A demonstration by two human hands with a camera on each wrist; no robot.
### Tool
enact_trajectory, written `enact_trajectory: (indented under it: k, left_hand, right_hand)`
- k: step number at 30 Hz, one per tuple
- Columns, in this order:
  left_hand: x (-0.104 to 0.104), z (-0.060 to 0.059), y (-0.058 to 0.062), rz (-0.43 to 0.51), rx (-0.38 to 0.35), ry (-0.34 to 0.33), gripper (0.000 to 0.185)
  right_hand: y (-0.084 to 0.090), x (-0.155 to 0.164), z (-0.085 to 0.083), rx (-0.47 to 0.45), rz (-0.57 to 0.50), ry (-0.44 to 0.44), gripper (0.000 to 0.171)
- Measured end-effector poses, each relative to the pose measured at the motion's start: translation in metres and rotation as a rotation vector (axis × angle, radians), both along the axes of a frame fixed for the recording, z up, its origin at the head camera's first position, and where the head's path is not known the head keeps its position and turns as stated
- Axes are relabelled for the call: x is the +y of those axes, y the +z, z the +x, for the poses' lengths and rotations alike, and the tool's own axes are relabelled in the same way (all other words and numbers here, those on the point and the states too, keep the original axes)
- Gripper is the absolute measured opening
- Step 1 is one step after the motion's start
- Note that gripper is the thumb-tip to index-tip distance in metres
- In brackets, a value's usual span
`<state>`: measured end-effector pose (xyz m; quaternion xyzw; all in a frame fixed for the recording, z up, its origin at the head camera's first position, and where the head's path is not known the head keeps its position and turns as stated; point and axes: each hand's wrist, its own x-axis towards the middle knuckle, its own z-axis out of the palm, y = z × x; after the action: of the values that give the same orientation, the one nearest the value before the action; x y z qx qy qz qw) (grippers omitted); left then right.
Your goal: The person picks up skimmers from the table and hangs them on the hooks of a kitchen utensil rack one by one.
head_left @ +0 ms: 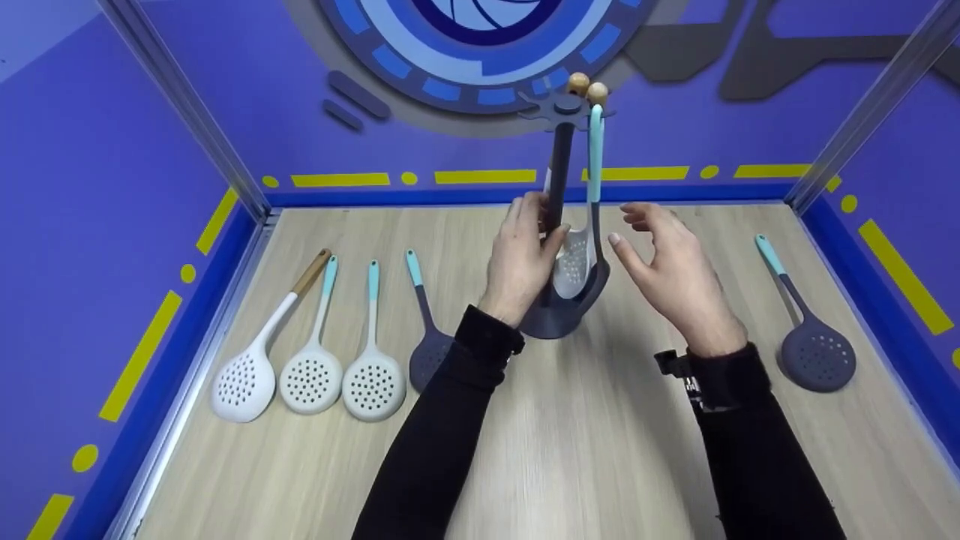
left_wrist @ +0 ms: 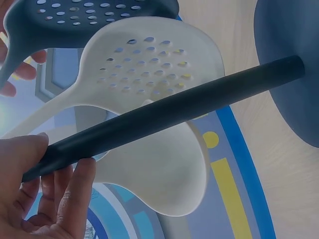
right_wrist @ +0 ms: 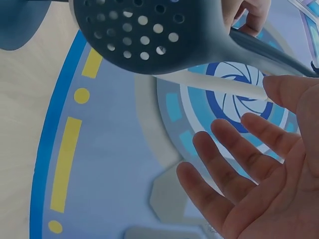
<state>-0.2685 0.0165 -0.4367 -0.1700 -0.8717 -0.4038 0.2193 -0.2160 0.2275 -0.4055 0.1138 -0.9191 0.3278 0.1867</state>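
- Sleeves in black reach forward over the wooden table [head_left: 585, 450].
- Left hand [head_left: 521, 259] curls round the dark pole of the utensil stand [head_left: 559, 195], mid-table.
- Right hand [head_left: 675, 274] hovers beside it, fingers spread, holding nothing.
- Two skimmers [head_left: 581, 259] hang from the stand.

Your dark grey utensil stand [head_left: 559, 225] sits mid-desk [head_left: 585, 450], two skimmers hanging on it; four slotted skimmers [head_left: 315, 360] lie to its left (side by side), one dark slotted skimmer [head_left: 814, 349] far right.
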Motion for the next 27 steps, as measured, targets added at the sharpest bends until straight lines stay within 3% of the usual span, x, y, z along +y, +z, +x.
enact_trajectory:
  k: [16,27]
  left_hand:
    - [-0.007,0.002,0.001,0.015,-0.028,-0.067,0.041]
    - [-0.008,0.005,0.002,0.083,-0.075,-0.136,0.041]
  right_hand:
    - [-0.007,0.014,-0.004,-0.047,0.004,-0.05,0.05]
    - [-0.012,0.025,-0.008,-0.118,0.022,-0.086,0.056]
